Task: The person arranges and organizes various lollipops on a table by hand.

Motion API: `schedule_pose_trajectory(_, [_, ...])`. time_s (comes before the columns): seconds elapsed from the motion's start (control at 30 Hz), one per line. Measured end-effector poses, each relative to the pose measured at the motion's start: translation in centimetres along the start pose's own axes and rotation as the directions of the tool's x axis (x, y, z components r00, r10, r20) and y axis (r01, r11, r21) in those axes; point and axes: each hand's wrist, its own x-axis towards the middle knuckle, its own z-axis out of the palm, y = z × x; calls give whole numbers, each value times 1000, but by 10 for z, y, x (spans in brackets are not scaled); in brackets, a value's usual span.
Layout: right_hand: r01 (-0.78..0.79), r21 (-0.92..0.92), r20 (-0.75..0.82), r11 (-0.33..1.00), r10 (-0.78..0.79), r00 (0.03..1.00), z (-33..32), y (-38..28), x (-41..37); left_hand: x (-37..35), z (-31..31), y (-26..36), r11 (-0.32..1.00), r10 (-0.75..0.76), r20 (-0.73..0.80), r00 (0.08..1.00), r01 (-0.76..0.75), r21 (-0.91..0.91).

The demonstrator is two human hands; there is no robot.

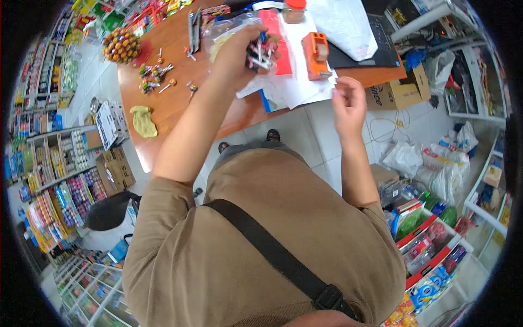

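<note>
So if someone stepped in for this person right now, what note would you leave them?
Left hand: closed on a bunch of lollipops, held above the wooden table, next to a clear bag.
Right hand: raised by the table edge, fingertips pinched; too small to tell if they hold anything.
Orange tape dispenser: on the white papers.
Done: one bunch gathered in hand.
Left: loose lollipops lie scattered on the table; more stand in a round holder.
</note>
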Motion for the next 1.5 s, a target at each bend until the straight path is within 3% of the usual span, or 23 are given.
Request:
schedule_pose_trajectory(0.1, [194, 40, 307, 980, -197, 931, 54, -38, 4, -44, -9, -2, 973, 97, -185, 978, -132, -191])
schedule_pose_trajectory(0.13, [144, 112, 373, 983, -176, 911, 72, -52, 4, -57, -16, -2, 964, 181, -230, 956, -218, -150])
schedule_pose_trajectory(0.2, [20, 238, 505, 971, -141, 852, 110, -75, 1, -78, -40, -2, 934, 357, -274, 893, -350, 77])
schedule_pose_trajectory(0.27, [-90, 137, 651, 986, -21, 759, 150, -81, -6, -95, -82, -8, 838, 507, -286, 813, -387, 386])
schedule_pose_trajectory(0.3, [-136, 78, 712, 988, 41, 701, 169, -81, -9, -102, -103, -13, 843, 514, -333, 791, -393, 367])
schedule_pose_trajectory(0.33, [137, -29, 708, 990, -76, 702, 188, -74, -14, -110, -122, -16, 848, 517, -377, 768, -399, 349])
schedule_pose_trajectory(0.43, [-237, 6, 763, 972, 149, 629, 252, -40, -36, -136, -176, -28, 853, 514, -465, 721, -373, 365])
schedule_pose_trajectory(0.47, [-473, 60, 775, 879, 258, 577, 269, -39, -43, -139, -199, -36, 839, 536, -484, 692, -368, 401])
schedule_pose_trajectory(0.5, [-547, 80, 779, 833, 290, 555, 289, -19, -50, -144, -219, -40, 823, 558, -498, 664, -364, 437])
schedule_pose_trajectory(0.53, [-602, 113, 770, 790, 314, 556, 308, -6, -58, -154, -236, -38, 865, 477, -483, 735, -295, 405])
schedule_pose_trajectory(0.63, [-723, 152, 725, 674, 422, 545, 355, 17, -76, -154, -295, -55, 880, 439, -534, 723, -226, 418])
schedule_pose_trajectory(0.67, [-755, 155, 705, 637, 465, 536, 368, 24, -79, -160, -301, -52, 942, 298, -573, 764, -137, 307])
schedule_pose_trajectory(0.77, [-762, 194, 607, 618, 535, 588, 398, 48, -86, -156, -336, -59, 787, 446, -488, 750, -68, 613])
schedule_pose_trajectory(0.8, [-764, 210, 570, 611, 558, 603, 405, 49, -86, -167, -323, -35, 753, 341, -494, 800, 83, 653])
schedule_pose_trajectory(0.9, [-623, -43, 514, 781, 552, 657, 405, 55, -82, -167, -338, -41, 290, 645, -274, 713, 103, 951])
schedule_pose_trajectory(0.93, [-567, -16, 483, 824, 503, 717, 407, 64, -83, -169, -336, -37, 351, 600, -291, 745, 82, 933])
schedule_pose_trajectory(1.03, [-627, 33, 477, 778, 539, 694, 395, 51, -71, -173, -332, -32, 145, 611, -155, 776, 82, 986])
schedule_pose_trajectory(1.13, [-702, 86, 491, 707, 583, 647, 385, 54, -59, -162, -339, -40, 205, 616, -169, 770, 50, 977])
schedule_pose_trajectory(1.23, [-749, 108, 558, 654, 583, 590, 376, 63, -40, -151, -333, -38, 123, 730, -131, 671, 59, 991])
schedule_pose_trajectory(1.27, [-766, 108, 578, 634, 587, 567, 373, 63, -37, -145, -329, -36, 249, 697, -172, 697, -10, 969])
schedule_pose_trajectory(1.37, [-833, 201, 692, 516, 526, 494, 369, 65, -31, -137, -307, -10, 241, 399, -124, 909, 26, 970])
schedule_pose_trajectory(1.5, [-842, 168, 799, 512, 430, 421, 359, 69, -22, -121, -297, -2, 355, 167, -250, 954, 179, 918])
